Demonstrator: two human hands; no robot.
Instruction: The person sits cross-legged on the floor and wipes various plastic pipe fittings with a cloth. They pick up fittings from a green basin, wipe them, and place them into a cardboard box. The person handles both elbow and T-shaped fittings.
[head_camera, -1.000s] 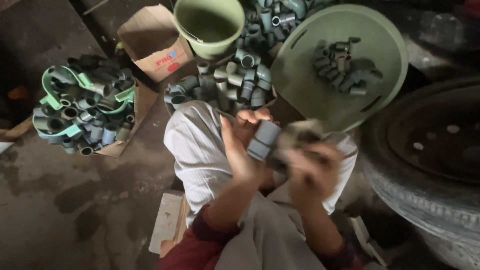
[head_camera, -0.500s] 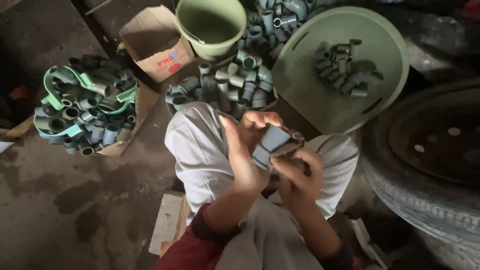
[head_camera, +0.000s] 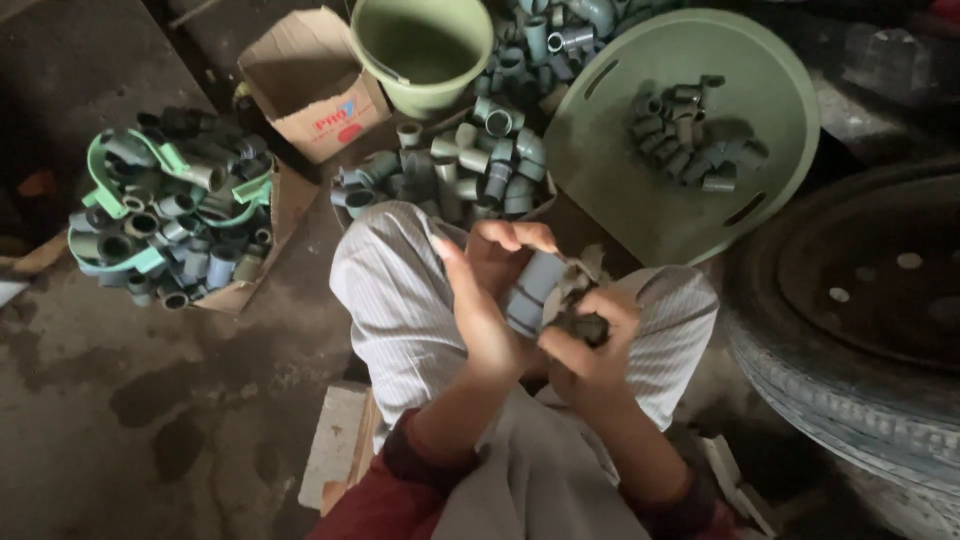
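Head view, grey plastic pipe fitting (head_camera: 532, 292), short, cylindrical, seemingly dusty

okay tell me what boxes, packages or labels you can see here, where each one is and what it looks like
Cardboard box: top centre-left, beside the green bucket; open, brown, with a red and blue printed mark on its front.
Second cardboard box: left side, flattened open under a pile of grey pipe fittings; brown, no print visible.
No signs or screens in view.

Grey pipe fitting (head_camera: 533, 290), pale green bucket (head_camera: 430, 50) and basin (head_camera: 640, 190), white pinstriped trousers (head_camera: 400, 300).
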